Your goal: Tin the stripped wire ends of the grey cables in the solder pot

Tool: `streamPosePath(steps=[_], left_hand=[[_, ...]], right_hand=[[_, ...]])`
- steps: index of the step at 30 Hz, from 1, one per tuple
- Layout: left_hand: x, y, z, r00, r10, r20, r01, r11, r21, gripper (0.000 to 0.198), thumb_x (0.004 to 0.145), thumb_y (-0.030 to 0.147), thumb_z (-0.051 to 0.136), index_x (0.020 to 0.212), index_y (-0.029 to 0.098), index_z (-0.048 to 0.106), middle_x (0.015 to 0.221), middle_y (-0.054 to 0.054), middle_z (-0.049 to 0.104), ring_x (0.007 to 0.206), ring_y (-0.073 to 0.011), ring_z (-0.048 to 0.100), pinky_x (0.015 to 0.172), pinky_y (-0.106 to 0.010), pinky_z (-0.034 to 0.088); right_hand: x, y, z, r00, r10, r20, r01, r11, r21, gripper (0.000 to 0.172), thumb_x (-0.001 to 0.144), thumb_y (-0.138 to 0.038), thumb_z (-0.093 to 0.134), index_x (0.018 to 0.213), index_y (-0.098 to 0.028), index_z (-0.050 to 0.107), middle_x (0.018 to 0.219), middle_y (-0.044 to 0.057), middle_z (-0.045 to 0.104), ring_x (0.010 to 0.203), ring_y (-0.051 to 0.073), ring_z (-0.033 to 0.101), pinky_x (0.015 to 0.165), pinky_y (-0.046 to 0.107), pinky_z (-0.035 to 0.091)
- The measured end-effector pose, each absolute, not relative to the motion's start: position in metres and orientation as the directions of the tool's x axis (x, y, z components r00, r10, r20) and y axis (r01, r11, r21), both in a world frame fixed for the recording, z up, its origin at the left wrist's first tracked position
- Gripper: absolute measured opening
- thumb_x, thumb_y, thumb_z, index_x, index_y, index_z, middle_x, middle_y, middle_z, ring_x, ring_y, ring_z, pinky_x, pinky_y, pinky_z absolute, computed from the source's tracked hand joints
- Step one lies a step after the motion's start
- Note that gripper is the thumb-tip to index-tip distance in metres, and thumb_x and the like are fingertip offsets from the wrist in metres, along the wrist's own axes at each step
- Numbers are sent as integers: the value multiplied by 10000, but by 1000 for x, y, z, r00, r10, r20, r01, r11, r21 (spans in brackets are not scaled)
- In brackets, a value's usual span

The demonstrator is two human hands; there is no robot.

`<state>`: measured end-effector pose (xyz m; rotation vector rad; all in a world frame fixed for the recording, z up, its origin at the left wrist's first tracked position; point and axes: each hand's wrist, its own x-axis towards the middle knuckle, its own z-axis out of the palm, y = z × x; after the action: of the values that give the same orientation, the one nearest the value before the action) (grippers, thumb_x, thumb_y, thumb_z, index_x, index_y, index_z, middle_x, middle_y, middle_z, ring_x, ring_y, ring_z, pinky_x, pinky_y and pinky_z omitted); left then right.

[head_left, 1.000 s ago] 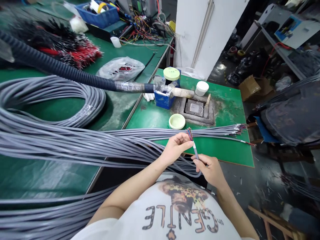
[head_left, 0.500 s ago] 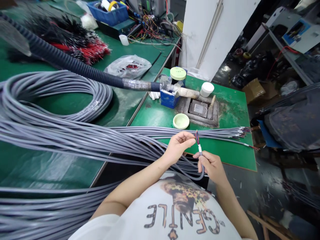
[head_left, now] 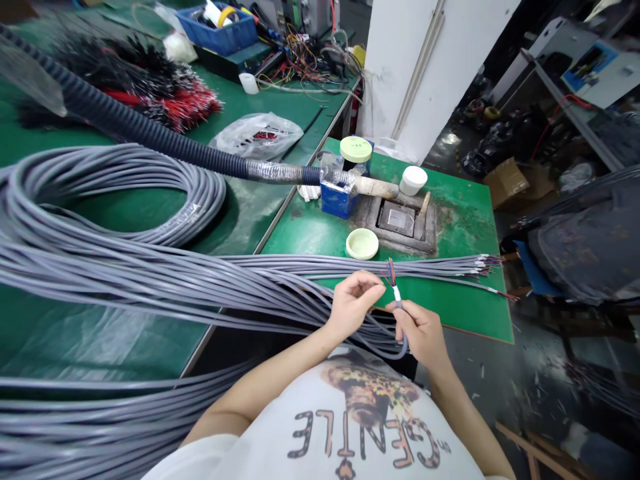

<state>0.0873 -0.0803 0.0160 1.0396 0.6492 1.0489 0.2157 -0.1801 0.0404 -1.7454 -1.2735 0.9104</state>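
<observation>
My right hand (head_left: 421, 331) is closed around a grey cable (head_left: 399, 304) just below its white-wrapped end. Thin red, blue and dark wires (head_left: 391, 270) fan upward out of that end. Just left of the wires is my left hand (head_left: 356, 301), thumb and forefinger pinched together; whether a fine wire is between them is too small to tell. Below my hands the held cable bends back toward the bundle of grey cables (head_left: 260, 283). Other cable ends (head_left: 483, 263) with white wraps and bared wires lie on the green board beyond my hands.
A solder pot (head_left: 400, 218) is set in the green board, with an extraction hose (head_left: 185, 147) reaching over it. Around it stand a pale green lid (head_left: 362, 244), a white cup (head_left: 413, 179) and a blue box (head_left: 336, 200). Coiled grey cable (head_left: 200, 200) lies left.
My left hand has drawn slightly left and down, away from the wires. The wires now stand more spread apart. My right hand keeps hold of the cable almost in place.
</observation>
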Motion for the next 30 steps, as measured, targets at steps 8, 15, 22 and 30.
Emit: streamPosePath(steps=[8,15,22,30], left_hand=[[76,-72,21,334,898,287,-118,-262,958,111,827,286,640,815,184,682,753,-32,641,672,-127,543,643,-263,437],[73,-64,23,370,896,244,-63,-238,969,138,831,300,639,819,185,715,771,-41,663,653,-126,538,622,-258,436],[69,-59,27,450,816,364,-8,-404,915,120,839,259,627,904,204,712,760,-34,668,693,-138,553,644,-266,445],[73,-65,18,376,915,144,-101,-114,988,127,781,303,690,786,177,708,763,-32,671,676,-127,565,668,-261,469]], right_hand=[[207,-176,37,154,981,117,769,-44,-638,265,949,-325,455,982,-191,681,777,59,714,666,166,652,626,251,431],[207,-176,35,95,979,180,862,9,-507,279,961,-312,440,959,-173,682,653,44,659,566,139,582,585,248,374],[208,-176,35,59,974,220,901,44,-432,280,964,-308,433,957,-172,678,609,32,624,534,133,542,568,260,333],[207,-177,31,75,962,261,895,50,-444,264,960,-288,448,981,-153,673,633,47,641,548,144,559,581,270,339]])
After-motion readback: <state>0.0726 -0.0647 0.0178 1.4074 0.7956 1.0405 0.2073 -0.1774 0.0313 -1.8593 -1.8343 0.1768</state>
